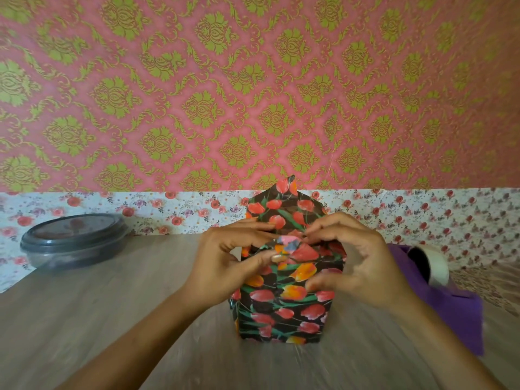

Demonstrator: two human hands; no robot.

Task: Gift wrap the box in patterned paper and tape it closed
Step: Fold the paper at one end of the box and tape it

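A box (284,299) wrapped in black paper printed with red and orange tulips stands upright on the wooden table (112,319), centre of view. Its far paper flap (284,204) sticks up in a point. The near flap is folded over the top end. My left hand (225,263) presses that fold from the left, fingers on top and thumb on the front. My right hand (357,260) holds the top edge from the right, fingertips meeting the left ones at the middle of the fold.
A dark round container with a clear lid (76,240) sits at the back left. A roll of clear tape (430,266) rests on a purple sheet (450,302) to the right. A floral paper strip lines the wall behind.
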